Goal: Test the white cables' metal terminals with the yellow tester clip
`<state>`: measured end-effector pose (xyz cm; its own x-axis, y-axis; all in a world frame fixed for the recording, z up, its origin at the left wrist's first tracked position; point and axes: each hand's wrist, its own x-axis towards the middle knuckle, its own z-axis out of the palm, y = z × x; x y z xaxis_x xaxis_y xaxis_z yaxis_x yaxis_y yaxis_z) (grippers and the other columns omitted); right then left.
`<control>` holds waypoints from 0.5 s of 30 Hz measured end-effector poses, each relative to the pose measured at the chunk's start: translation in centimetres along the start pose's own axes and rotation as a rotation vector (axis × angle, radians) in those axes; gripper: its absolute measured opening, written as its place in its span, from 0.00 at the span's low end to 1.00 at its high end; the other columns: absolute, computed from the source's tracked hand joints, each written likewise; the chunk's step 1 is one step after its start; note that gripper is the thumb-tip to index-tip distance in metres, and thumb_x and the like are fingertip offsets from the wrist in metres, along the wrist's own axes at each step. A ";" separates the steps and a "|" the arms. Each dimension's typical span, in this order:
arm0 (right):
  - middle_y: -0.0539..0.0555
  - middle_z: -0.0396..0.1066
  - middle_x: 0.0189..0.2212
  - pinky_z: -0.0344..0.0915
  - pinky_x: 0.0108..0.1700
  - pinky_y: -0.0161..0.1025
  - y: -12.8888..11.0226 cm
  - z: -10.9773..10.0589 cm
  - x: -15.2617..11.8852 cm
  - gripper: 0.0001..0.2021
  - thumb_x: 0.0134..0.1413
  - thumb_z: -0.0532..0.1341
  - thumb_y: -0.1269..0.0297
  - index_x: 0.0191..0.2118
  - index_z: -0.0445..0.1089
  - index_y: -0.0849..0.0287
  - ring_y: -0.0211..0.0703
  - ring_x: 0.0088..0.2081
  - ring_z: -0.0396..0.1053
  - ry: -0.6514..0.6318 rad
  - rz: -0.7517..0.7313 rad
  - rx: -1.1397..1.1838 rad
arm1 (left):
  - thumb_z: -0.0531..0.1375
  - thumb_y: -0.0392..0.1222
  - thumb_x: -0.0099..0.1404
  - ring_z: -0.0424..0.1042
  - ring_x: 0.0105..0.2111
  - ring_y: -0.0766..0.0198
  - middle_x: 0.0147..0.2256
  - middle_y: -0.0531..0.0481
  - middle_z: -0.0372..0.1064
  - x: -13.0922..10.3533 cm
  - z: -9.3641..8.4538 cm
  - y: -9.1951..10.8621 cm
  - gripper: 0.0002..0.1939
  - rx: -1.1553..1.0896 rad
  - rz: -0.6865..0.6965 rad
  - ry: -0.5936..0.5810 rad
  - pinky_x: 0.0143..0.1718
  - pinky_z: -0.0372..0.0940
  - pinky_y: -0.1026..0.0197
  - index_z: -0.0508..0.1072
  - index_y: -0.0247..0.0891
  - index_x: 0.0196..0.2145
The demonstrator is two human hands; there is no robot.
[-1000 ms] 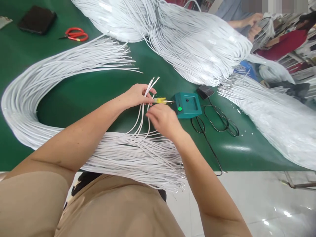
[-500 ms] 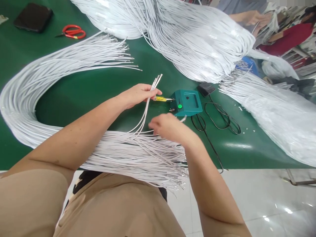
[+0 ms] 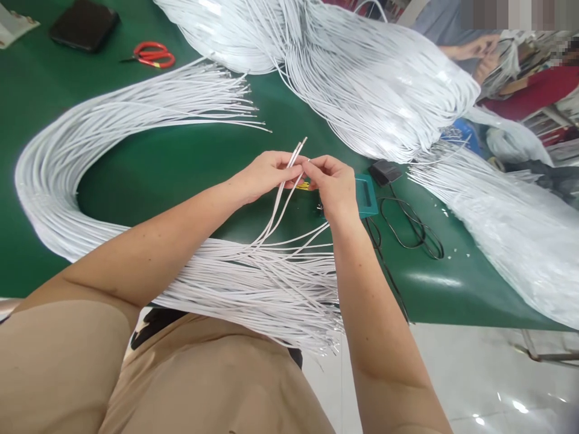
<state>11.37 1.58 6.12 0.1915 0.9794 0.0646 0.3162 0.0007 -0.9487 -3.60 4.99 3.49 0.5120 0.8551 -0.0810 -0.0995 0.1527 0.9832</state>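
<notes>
My left hand [image 3: 274,175] is closed on a few white cables [image 3: 277,208] whose tips stick up past the fingers. Touching it on the right, my right hand [image 3: 333,181] pinches the end of one white cable. Partly hidden behind my right hand is a teal device [image 3: 367,196], with a yellow piece [image 3: 303,186] showing between the hands. Below both hands lies a large bundle of white cables [image 3: 253,277], which curves round at the left and back toward the middle of the green table.
Red-handled scissors [image 3: 154,54] and a dark flat object [image 3: 84,25] lie at the back left. More cable bundles [image 3: 375,78] fill the back and right. A black adapter [image 3: 384,172] with its cord is right of the device. Other people's hands and a red sleeve show at top right.
My right hand has moved up from the bundle to meet my left hand, and now pinches a cable end. The view has shifted slightly, moving the table items rightward.
</notes>
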 end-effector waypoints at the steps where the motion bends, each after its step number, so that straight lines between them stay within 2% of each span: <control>1: 0.46 0.65 0.21 0.61 0.28 0.33 0.1 0.0 -0.1 0.07 0.47 0.64 0.62 0.25 0.71 0.58 0.33 0.24 0.60 -0.001 0.007 0.015 | 0.65 0.41 0.57 0.74 0.34 0.66 0.34 0.49 0.74 0.0 0.1 0.0 0.11 -0.011 0.010 0.025 0.38 0.67 0.62 0.74 0.35 0.38; 6: 0.44 0.60 0.20 0.58 0.28 0.32 0.6 0.5 -0.5 0.06 0.47 0.63 0.64 0.25 0.70 0.59 0.30 0.22 0.55 -0.017 0.072 0.178 | 0.66 0.34 0.53 0.71 0.28 0.69 0.28 0.54 0.70 0.2 0.6 -0.4 0.11 0.007 0.053 0.123 0.30 0.64 0.65 0.66 0.35 0.31; 10: 0.44 0.58 0.20 0.58 0.27 0.31 0.8 0.7 -0.5 0.07 0.46 0.63 0.63 0.24 0.68 0.59 0.31 0.22 0.58 -0.078 0.253 0.384 | 0.64 0.32 0.53 0.67 0.23 0.73 0.26 0.56 0.68 0.4 0.6 -0.6 0.12 0.064 0.097 0.125 0.26 0.62 0.67 0.61 0.36 0.27; 12: 0.44 0.58 0.20 0.59 0.27 0.32 0.7 0.6 -0.2 0.09 0.48 0.63 0.59 0.25 0.67 0.58 0.31 0.22 0.59 -0.113 0.331 0.411 | 0.63 0.32 0.54 0.68 0.23 0.72 0.26 0.55 0.69 0.3 0.6 -0.6 0.12 0.107 0.119 0.107 0.27 0.62 0.66 0.60 0.37 0.27; 15: 0.44 0.57 0.17 0.61 0.27 0.34 0.5 0.3 0.6 0.16 0.50 0.62 0.49 0.27 0.69 0.58 0.33 0.20 0.58 -0.141 0.363 0.410 | 0.61 0.32 0.56 0.72 0.27 0.68 0.27 0.52 0.72 0.2 0.6 -0.5 0.12 0.134 0.141 0.045 0.28 0.64 0.65 0.58 0.37 0.28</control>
<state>11.35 2.26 5.60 0.0856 0.9490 -0.3034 -0.1386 -0.2902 -0.9469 -2.93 4.78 3.09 0.4618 0.8853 0.0547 -0.0516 -0.0348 0.9981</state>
